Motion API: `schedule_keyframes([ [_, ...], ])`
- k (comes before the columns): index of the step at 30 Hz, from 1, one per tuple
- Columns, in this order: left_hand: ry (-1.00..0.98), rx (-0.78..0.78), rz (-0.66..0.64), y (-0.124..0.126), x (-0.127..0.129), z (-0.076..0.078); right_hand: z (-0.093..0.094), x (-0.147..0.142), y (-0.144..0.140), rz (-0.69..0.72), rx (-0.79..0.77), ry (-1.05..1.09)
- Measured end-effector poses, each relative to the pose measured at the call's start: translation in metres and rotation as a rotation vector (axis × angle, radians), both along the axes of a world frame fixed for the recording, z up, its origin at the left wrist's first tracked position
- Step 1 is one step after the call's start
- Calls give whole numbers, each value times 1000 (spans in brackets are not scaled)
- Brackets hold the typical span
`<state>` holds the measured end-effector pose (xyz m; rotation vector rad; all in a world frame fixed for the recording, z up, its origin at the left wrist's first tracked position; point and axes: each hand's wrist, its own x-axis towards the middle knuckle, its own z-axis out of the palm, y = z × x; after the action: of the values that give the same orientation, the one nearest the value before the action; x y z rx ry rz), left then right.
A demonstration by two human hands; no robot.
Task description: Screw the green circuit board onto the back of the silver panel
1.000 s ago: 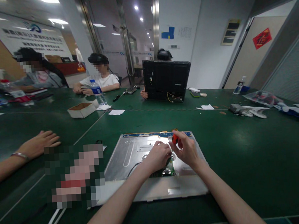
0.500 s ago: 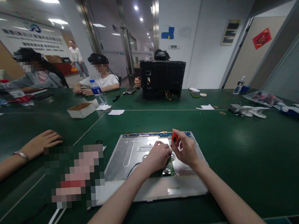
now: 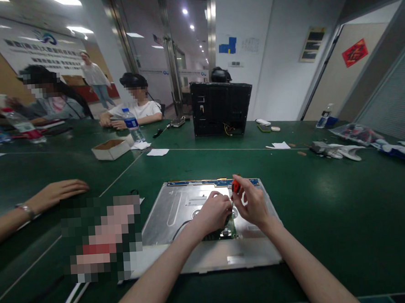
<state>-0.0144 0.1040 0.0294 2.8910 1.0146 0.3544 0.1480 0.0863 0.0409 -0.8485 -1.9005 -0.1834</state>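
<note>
A flat metal display panel [image 3: 167,254] lies on the green table in front of me, with a blue strip board [image 3: 190,183] along its far edge. Over its middle, a green circuit board [image 3: 232,229] shows partly beneath my hands. My right hand [image 3: 252,203] grips the orange and black handle of a screwdriver [image 3: 236,186], its thin shaft pointing down to the board. Close beside that shaft, my left hand [image 3: 215,211] is closed with fingers bent down; whatever they hold is hidden. A dark cable [image 3: 181,228] runs out from under the left wrist.
A co-worker's hand [image 3: 59,194] rests on the table at left, near a blurred-out pink object [image 3: 104,230]. Farther off stand an open white box [image 3: 110,150], a water bottle [image 3: 132,124] and a black monitor housing [image 3: 222,107]. White gloves [image 3: 343,151] lie at right.
The screwdriver handle has turned a little, showing more black. My hands stay in place. A co-worker's hand has left the monitor housing's side; the left co-worker's hand shifted slightly. A walking person moved left.
</note>
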Motion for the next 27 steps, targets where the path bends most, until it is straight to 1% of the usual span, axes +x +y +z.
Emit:
schedule_keyframes([
  [6, 2, 15, -2, 1, 0, -2, -1, -1, 1, -9, 11, 20],
  [14, 32, 38, 17, -2, 1, 2, -1, 0, 3, -42, 71, 5],
  [23, 4, 14, -7, 1, -1, -3, 0, 0, -1, 4, 15, 11],
  [27, 2, 12, -1, 1, -1, -3, 0, -1, -1, -7, 28, 20],
])
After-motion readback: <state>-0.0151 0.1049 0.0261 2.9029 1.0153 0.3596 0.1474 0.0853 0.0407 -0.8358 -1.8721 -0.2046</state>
